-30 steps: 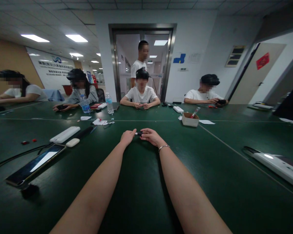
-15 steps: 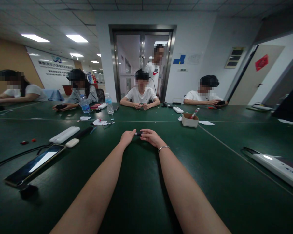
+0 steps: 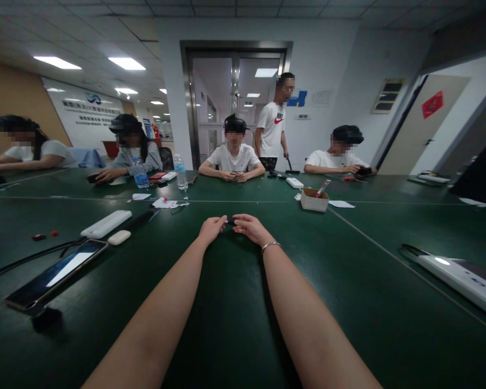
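Above the green table (image 3: 230,302), both my hands meet at arm's length around a small black object (image 3: 230,221) with a silvery part at its left end. My left hand (image 3: 211,229) is closed, pinching that left end between thumb and fingers. My right hand (image 3: 253,228), with a silver bangle (image 3: 271,246) at the wrist, has its thumb and fingers closed on the black end. Fingers cover much of the object, and it is too small to tell its kind.
To the left lie a phone (image 3: 56,275), a white power bank (image 3: 106,224) and a white earbud case (image 3: 119,237). Beyond are water bottles (image 3: 181,174) and a small open box (image 3: 315,201). Several people sit around the table; one person (image 3: 272,129) stands behind.
Less of the silvery part shows between my hands, which have barely moved. Across the table, the standing person has walked to the right, and a long-handled dark tool shows in that person's hand.
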Available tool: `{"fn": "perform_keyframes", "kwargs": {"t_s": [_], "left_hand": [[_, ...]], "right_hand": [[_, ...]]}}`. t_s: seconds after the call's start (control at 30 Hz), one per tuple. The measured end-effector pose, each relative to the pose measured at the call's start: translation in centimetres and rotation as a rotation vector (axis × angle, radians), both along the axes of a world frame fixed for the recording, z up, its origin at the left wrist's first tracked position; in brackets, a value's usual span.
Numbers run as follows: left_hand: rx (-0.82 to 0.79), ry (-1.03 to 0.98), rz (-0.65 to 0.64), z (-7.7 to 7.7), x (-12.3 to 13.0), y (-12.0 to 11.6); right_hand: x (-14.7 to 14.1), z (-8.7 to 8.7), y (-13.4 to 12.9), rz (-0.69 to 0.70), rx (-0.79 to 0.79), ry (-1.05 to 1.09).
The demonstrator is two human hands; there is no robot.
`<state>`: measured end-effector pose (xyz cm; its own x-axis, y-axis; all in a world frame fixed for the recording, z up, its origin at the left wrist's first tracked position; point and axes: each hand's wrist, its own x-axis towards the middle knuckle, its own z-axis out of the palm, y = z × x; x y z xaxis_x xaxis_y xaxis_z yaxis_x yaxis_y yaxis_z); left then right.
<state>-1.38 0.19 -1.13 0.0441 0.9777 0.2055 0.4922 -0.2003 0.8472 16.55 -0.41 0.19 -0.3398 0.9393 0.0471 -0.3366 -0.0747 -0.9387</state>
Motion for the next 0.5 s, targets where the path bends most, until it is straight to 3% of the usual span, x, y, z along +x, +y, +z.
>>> {"fn": "perform_keyframes", "kwargs": {"t_s": [0.5], "left_hand": [[0.045,-0.299,-0.173,0.82,0.39,-0.99]], "right_hand": [[-0.09,0.05,-0.03,-0.048,-0.038,0.03]]}}
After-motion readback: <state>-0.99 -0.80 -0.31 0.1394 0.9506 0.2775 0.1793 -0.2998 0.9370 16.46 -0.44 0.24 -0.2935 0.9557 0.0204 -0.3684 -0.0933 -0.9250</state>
